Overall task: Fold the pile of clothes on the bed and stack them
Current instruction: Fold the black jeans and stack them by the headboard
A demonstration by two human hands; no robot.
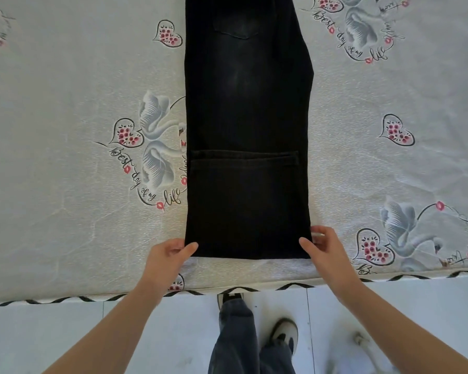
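Head view: black jeans (247,130) lengthwise on bed (65,184), legs doubled, hem laid partway up. Left hand (170,255) and right hand (322,245) pinch the near fold's corners. Final folds, stacking outstanding; no stack visible.

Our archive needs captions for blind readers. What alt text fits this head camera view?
A person's left hand and right hand pinch the two near corners of black jeans lying flat and lengthwise on a bed with a swan-and-heart print. The person's legs and shoes show below on the floor.
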